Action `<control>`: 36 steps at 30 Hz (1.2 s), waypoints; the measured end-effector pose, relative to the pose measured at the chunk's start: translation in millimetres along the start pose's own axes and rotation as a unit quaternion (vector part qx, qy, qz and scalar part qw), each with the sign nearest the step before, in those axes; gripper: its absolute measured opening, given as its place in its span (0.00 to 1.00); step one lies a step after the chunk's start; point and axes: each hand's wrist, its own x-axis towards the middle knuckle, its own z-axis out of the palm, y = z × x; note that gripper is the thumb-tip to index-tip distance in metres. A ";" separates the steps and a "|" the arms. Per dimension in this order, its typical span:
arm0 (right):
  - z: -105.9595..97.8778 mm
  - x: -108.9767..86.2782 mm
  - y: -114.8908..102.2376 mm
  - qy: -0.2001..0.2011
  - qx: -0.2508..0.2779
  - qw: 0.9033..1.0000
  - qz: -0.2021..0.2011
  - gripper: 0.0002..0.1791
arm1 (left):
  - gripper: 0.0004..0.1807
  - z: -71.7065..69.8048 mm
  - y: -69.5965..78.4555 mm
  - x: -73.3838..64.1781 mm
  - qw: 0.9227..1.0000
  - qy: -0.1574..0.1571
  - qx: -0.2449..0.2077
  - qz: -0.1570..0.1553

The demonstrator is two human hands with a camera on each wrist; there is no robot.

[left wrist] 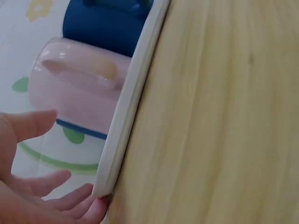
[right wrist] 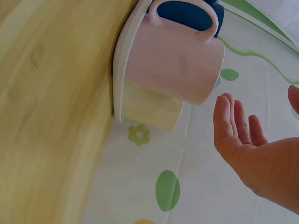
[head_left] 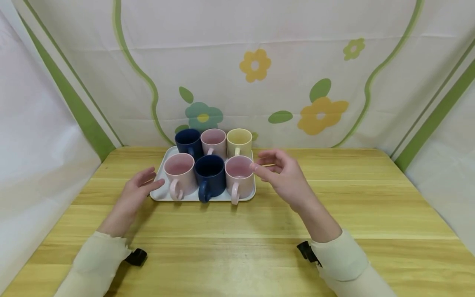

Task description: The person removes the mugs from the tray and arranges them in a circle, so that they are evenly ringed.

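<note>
A white tray [head_left: 160,193] bears mugs in two rows. At the back stand a navy mug [head_left: 183,140], a pink mug [head_left: 219,145] and a yellow mug [head_left: 245,145]. The front row has a left pink mug [head_left: 188,180], a middle navy mug [head_left: 217,180] and a right pink mug [head_left: 245,184], handles towards me. My left hand [head_left: 134,194] is at the tray's left side; the left wrist view shows its lower fingertips [left wrist: 99,209] at the corner under the rim. My right hand [head_left: 287,177], fingers loosely bent, hovers beside the right pink mug, apart from it in the right wrist view.
The tray stands on a wooden table [head_left: 237,255], close to its back edge. Behind it hangs a white cloth [head_left: 208,66] printed with flowers and green lines, and more cloth closes off both sides. Black wrist straps [head_left: 137,257] sit at the sleeve cuffs.
</note>
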 end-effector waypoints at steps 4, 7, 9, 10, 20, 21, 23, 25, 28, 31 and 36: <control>2.1 -0.2 4.5 -0.025 0.042 0.999 0.021 0.25 | 0.49 -6.3 -6.7 -1.0 0.999 -0.027 -0.018 0.002; 3.3 -0.9 7.3 -0.038 0.064 0.997 0.037 0.25 | 0.49 -9.7 -12.0 -1.3 0.999 -0.038 -0.013 0.002; 3.7 -2.0 8.6 -0.046 0.072 0.995 0.048 0.25 | 0.49 -10.9 -14.4 -1.0 0.999 -0.043 -0.005 0.002; 3.9 -2.6 9.4 -0.050 0.077 0.994 0.054 0.25 | 0.50 -11.5 -15.6 -0.7 0.999 -0.046 0.000 0.001; 12.3 -2.3 18.6 -0.076 0.121 0.986 0.085 0.21 | 0.49 -17.4 -22.1 1.1 0.998 -0.054 0.041 0.004; 13.3 -2.1 19.4 -0.079 0.125 0.985 0.087 0.21 | 0.49 -17.9 -22.4 1.1 0.998 -0.055 0.043 0.005; 15.6 -2.0 20.6 -0.085 0.128 0.984 0.091 0.20 | 0.50 -18.7 -23.4 0.7 0.998 -0.055 0.042 0.008; 17.5 -2.0 21.2 -0.090 0.126 0.983 0.097 0.18 | 0.50 -18.7 -23.5 0.5 0.998 -0.055 0.040 0.012; 20.3 -1.9 22.4 -0.096 0.118 0.983 0.107 0.16 | 0.50 -18.3 -23.7 0.8 0.998 -0.055 0.041 0.015; 22.9 -1.8 24.2 -0.101 0.108 0.982 0.117 0.16 | 0.50 -18.0 -24.5 1.7 0.997 -0.054 0.046 0.015; 26.6 -1.7 28.3 -0.105 0.093 0.981 0.131 0.16 | 0.51 -17.1 -25.8 3.7 0.997 -0.051 0.057 0.011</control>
